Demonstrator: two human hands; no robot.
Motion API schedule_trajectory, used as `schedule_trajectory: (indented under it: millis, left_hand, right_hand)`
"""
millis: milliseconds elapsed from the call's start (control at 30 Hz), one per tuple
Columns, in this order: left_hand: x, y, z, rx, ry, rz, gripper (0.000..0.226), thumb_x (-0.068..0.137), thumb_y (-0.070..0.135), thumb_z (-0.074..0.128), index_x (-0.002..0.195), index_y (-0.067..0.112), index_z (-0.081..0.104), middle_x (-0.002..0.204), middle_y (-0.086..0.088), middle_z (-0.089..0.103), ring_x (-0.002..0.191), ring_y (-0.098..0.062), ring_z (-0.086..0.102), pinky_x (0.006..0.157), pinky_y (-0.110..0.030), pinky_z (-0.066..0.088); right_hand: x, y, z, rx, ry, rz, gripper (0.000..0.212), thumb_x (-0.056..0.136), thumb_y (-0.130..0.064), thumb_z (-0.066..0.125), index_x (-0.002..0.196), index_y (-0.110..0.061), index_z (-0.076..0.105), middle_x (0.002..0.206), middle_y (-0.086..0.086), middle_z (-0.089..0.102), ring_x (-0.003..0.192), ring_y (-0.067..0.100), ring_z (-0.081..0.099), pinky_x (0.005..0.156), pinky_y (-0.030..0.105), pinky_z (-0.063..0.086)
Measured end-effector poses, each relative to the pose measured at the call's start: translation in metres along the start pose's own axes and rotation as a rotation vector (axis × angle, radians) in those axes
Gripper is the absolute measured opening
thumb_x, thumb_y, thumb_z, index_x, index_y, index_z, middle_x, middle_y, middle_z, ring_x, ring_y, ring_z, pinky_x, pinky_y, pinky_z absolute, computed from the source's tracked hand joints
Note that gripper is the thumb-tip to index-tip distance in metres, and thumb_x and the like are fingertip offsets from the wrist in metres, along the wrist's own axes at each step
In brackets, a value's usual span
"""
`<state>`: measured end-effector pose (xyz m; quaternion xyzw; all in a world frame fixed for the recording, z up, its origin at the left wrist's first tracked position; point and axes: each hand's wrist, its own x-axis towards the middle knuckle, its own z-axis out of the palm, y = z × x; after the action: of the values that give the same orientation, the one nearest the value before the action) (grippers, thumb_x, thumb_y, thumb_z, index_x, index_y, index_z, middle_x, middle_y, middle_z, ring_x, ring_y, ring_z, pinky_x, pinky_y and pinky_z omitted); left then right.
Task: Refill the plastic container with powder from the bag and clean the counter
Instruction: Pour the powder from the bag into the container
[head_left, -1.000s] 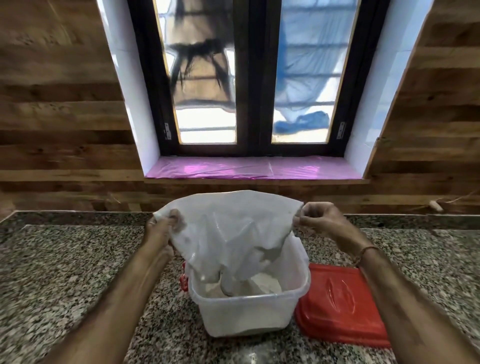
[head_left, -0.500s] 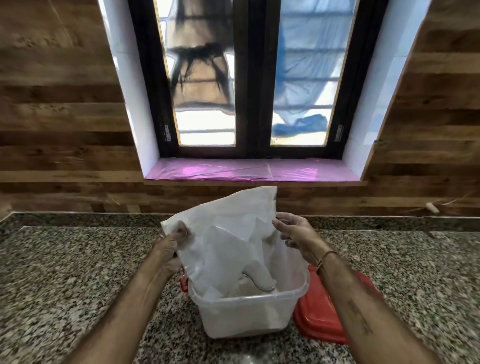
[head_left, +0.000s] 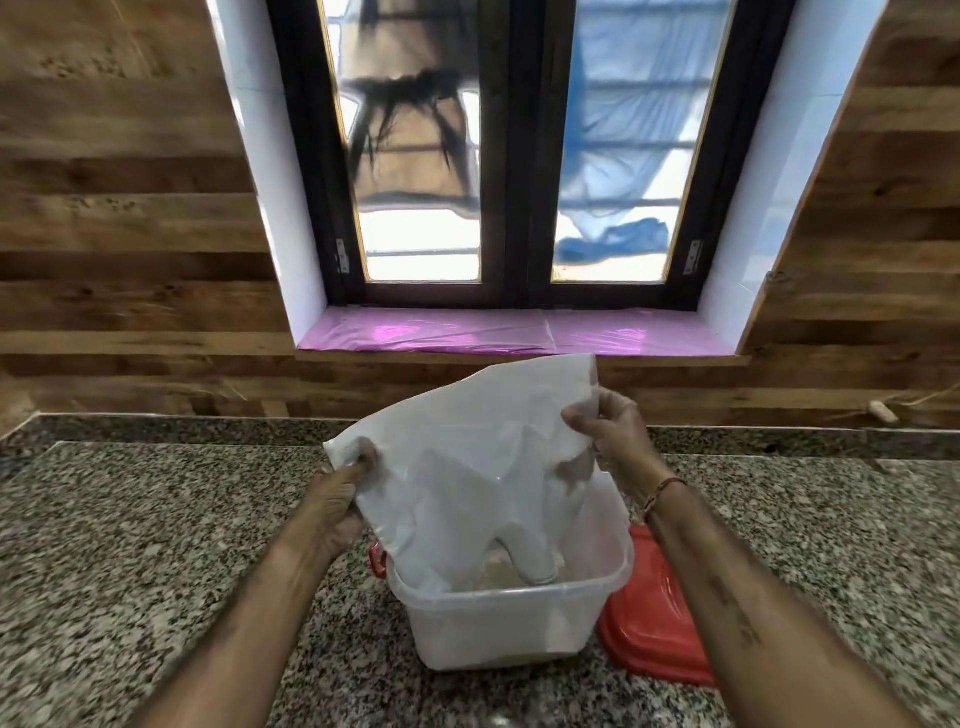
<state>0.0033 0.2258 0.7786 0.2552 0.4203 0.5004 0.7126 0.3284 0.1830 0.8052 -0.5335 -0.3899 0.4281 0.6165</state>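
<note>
The granite desk (head_left: 156, 545) carries the translucent plastic container (head_left: 511, 621), open at the top, with its red lid (head_left: 654, 631) lying flat against its right side. The white bag (head_left: 467, 467) hangs inverted over the container, long axis tilted from upper right to lower left, its lowest folds dipping inside the rim. Pale powder (head_left: 488, 569) lies on the container floor. The left hand (head_left: 340, 501) is clamped on the lower left corner; the right hand (head_left: 608, 434) is pinched closed on the higher right edge. Judgement: remaining powder will drain downward, directly below both hands.
</note>
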Motion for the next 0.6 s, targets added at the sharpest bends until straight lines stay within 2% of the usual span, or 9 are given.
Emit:
schedule_trajectory:
  millis: [67,167,233,333,400,467,533,600]
  left_hand:
    - [0.002,-0.001,0.001,0.046,0.061,0.027,0.006,0.094,0.005,0.066,0.089,0.007,0.067,0.071,-0.006,0.077,0.059,-0.018,0.075,0.048,-0.038,0.061]
    - [0.009,-0.001,0.002,0.064,0.165,0.058,0.007,0.091,0.003,0.071,0.090,0.008,0.067,0.076,-0.007,0.076,0.055,-0.016,0.073,0.044,-0.033,0.058]
    - [0.011,-0.001,0.006,0.042,0.194,0.079,0.012,0.091,-0.002,0.069,0.087,0.008,0.065,0.067,-0.004,0.075,0.050,-0.013,0.071,0.040,-0.030,0.055]
    - [0.013,-0.005,0.015,0.015,0.182,0.091,0.018,0.091,-0.006,0.067,0.085,0.011,0.064,0.058,0.002,0.073,0.048,-0.013,0.070,0.040,-0.031,0.056]
    - [0.015,-0.005,0.020,0.012,0.209,0.094,0.019,0.089,-0.008,0.067,0.089,0.011,0.064,0.068,-0.003,0.074,0.055,-0.019,0.071,0.040,-0.034,0.057]
    - [0.021,-0.007,0.023,0.011,0.261,0.102,0.025,0.086,-0.010,0.068,0.103,0.008,0.063,0.083,-0.007,0.070,0.066,-0.022,0.067,0.041,-0.034,0.057]
    - [0.026,-0.008,0.022,-0.001,0.292,0.117,0.030,0.084,-0.009,0.071,0.109,0.007,0.063,0.094,-0.010,0.069,0.071,-0.023,0.065,0.050,-0.036,0.058]
    - [0.031,-0.007,0.018,-0.003,0.309,0.125,0.039,0.082,-0.007,0.074,0.117,0.002,0.062,0.100,-0.013,0.070,0.075,-0.026,0.067,0.066,-0.046,0.060]
  right_hand:
    - [-0.003,-0.013,0.000,-0.137,0.012,-0.096,0.011,0.085,0.002,0.075,0.088,-0.004,0.067,0.088,0.014,0.067,0.077,0.020,0.066,0.057,0.038,0.061]
    - [-0.005,-0.029,0.004,-0.404,0.007,-0.260,0.013,0.082,-0.009,0.080,0.085,-0.005,0.068,0.083,0.008,0.072,0.074,0.012,0.065,0.069,0.040,0.060]
    - [-0.010,-0.035,0.010,-0.547,0.014,-0.334,0.013,0.079,-0.019,0.080,0.083,-0.013,0.069,0.081,0.004,0.074,0.073,0.012,0.066,0.073,0.044,0.060]
    - [-0.015,-0.030,0.016,-0.745,-0.009,-0.415,0.014,0.075,-0.030,0.078,0.085,-0.023,0.070,0.075,-0.008,0.070,0.071,0.013,0.066,0.068,0.046,0.058]
    - [-0.021,-0.024,0.021,-0.797,-0.028,-0.455,0.013,0.078,-0.027,0.081,0.087,-0.026,0.072,0.070,-0.017,0.066,0.065,0.005,0.061,0.062,0.038,0.053]
    - [-0.024,-0.016,0.023,-0.831,-0.021,-0.493,0.013,0.080,-0.028,0.082,0.088,-0.027,0.073,0.071,-0.020,0.066,0.065,0.001,0.061,0.062,0.034,0.050]
    - [-0.024,-0.010,0.019,-0.754,-0.024,-0.454,0.017,0.082,-0.035,0.081,0.094,-0.025,0.075,0.082,-0.013,0.074,0.076,0.009,0.070,0.067,0.040,0.058]
    - [-0.021,-0.005,0.008,-0.702,0.054,-0.390,0.021,0.084,-0.042,0.079,0.095,-0.024,0.075,0.088,-0.010,0.077,0.082,0.013,0.073,0.069,0.045,0.061]
